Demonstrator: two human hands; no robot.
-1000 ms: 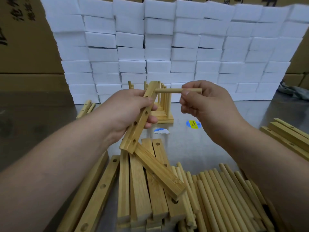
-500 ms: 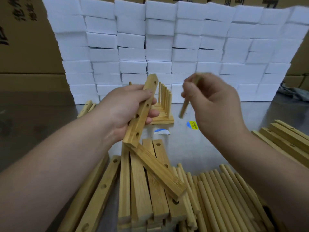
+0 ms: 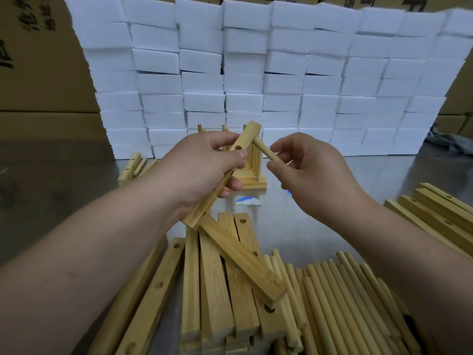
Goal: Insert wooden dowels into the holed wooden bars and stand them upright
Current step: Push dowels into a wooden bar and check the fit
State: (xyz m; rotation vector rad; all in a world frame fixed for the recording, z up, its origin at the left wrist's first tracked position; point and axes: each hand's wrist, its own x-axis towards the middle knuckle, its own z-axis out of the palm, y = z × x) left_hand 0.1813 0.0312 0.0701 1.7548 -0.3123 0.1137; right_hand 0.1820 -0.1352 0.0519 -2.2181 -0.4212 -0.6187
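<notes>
Head view. The left hand (image 3: 204,165), just left of centre, has its grip clamped round a pale wooden bar with round holes (image 3: 247,135). The bar is held off the tabletop and tilted, with its upper end toward 1 o'clock and its lower end toward 7 o'clock. The right hand (image 3: 314,170), just right of centre, pinches a short round wooden dowel (image 3: 265,149) between thumb and fingertips. The dowel's far end meets the bar's side face near its upper end; whether it sits inside a hole cannot be told.

Behind the hands, at 12 o'clock, a wooden base with upright dowels (image 3: 253,175) stands on the grey metal tabletop (image 3: 307,226). A loose stack of holed bars (image 3: 217,290) lies at 6 o'clock, with a heap of loose dowels (image 3: 345,303) touching it at 5 o'clock. More bars (image 3: 440,216) lie at 3 o'clock, and a few pieces (image 3: 133,167) at 10 o'clock. A wall of white foam blocks (image 3: 256,73) fills the background.
</notes>
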